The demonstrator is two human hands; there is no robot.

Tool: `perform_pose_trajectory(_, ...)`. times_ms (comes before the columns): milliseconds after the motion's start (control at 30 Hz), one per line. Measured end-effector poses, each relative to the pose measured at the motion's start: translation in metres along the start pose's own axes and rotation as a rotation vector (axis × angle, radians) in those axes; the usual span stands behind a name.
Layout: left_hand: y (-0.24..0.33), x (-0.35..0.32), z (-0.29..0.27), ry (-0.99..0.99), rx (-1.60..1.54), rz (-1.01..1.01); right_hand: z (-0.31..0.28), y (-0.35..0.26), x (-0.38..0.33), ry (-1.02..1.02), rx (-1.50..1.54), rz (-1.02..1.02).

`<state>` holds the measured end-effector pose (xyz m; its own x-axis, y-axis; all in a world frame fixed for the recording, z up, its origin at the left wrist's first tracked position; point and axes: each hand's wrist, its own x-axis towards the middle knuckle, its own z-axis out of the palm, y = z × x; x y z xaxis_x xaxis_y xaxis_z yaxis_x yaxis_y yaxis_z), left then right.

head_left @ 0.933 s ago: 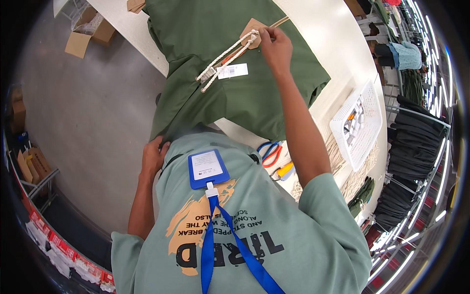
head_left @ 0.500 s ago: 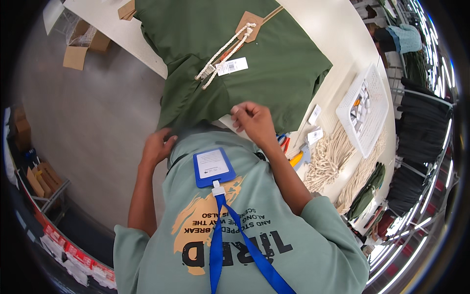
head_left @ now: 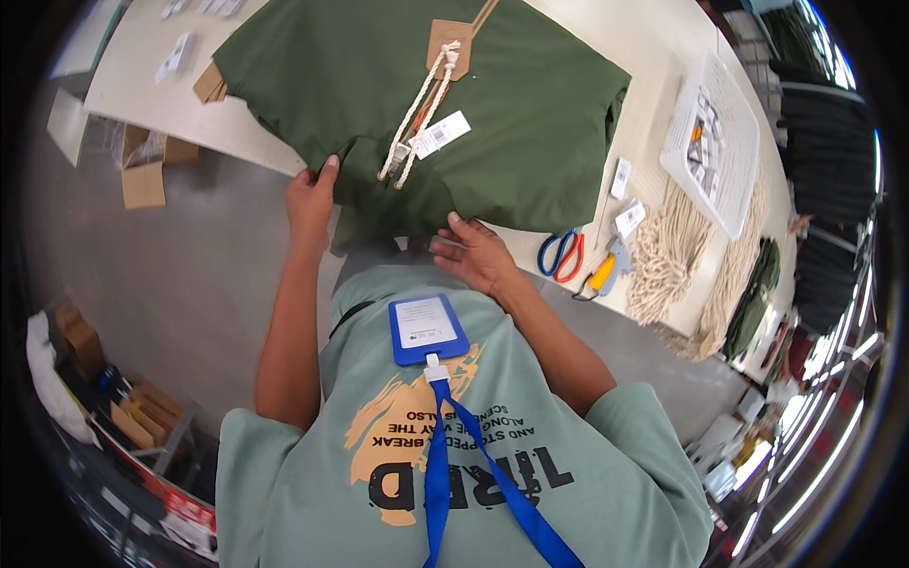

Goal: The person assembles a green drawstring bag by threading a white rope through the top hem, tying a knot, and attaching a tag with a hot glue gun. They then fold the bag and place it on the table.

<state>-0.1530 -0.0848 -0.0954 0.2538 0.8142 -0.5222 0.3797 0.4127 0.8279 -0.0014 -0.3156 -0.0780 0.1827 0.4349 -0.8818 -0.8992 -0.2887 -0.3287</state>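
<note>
Dark green garment (head_left: 530, 123), spread broad and flat beyond both hands, creased just beside left hand (head_left: 311, 201), which pinches near edge; right hand's (head_left: 476, 257) thumb at same edge. Beyond grips: two off-white cords (head_left: 414, 112), white tag (head_left: 443, 134); farther, knots over brown tag (head_left: 438, 38).

Smooth grey concrete-looking floor (head_left: 227, 275), open to the left and under the long off-white flat-topped table (head_left: 653, 57). Open brown cardboard box (head_left: 144, 185) at floor level, left, near table edge. Lower left: grey metal-framed rack (head_left: 177, 440) beside brown cardboard cartons (head_left: 151, 412). Right: dark hanging garments (head_left: 824, 151) in rows. Bright white tube lights (head_left: 819, 468), lower right, slanting; rim details blurred.
</note>
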Motion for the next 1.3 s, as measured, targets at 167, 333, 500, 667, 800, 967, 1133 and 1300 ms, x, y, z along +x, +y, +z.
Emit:
perform_pose_trajectory(167,0.05,0.002,-0.024,-0.184,0.031,-0.104,0.032,-0.009,-0.04,0.124,-0.028,-0.255)
perform_pose_trajectory(333,0.164,0.006,-0.018,-0.438,-0.101,0.094,0.071,-0.078,-0.09,0.125,0.071,-0.683)
perform_pose_trajectory(500,0.308,0.052,0.039,-0.606,-0.127,0.186,0.105,-0.207,-0.111,-0.048,0.183,-1.045)
perform_pose_trajectory(667,0.368,0.076,0.047,-0.921,-0.252,0.514,0.105,-0.23,-0.124,-0.17,0.325,-1.216)
perform_pose_trajectory(800,0.266,0.08,0.012,-0.833,-0.18,0.365,0.061,-0.133,-0.095,0.161,-0.036,-1.009)
perform_pose_trajectory(967,0.096,0.08,-0.037,-0.455,-0.051,-0.088,-0.029,-0.03,-0.071,0.883,0.007,-0.619)
perform_pose_trajectory(1133,0.073,0.085,-0.066,-0.685,-0.035,-0.103,-0.071,-0.039,-0.033,1.159,-0.321,-0.85)
perform_pose_trajectory(1300,0.081,0.08,-0.077,-0.716,0.111,-0.076,-0.068,-0.071,-0.022,1.196,-0.455,-0.596)
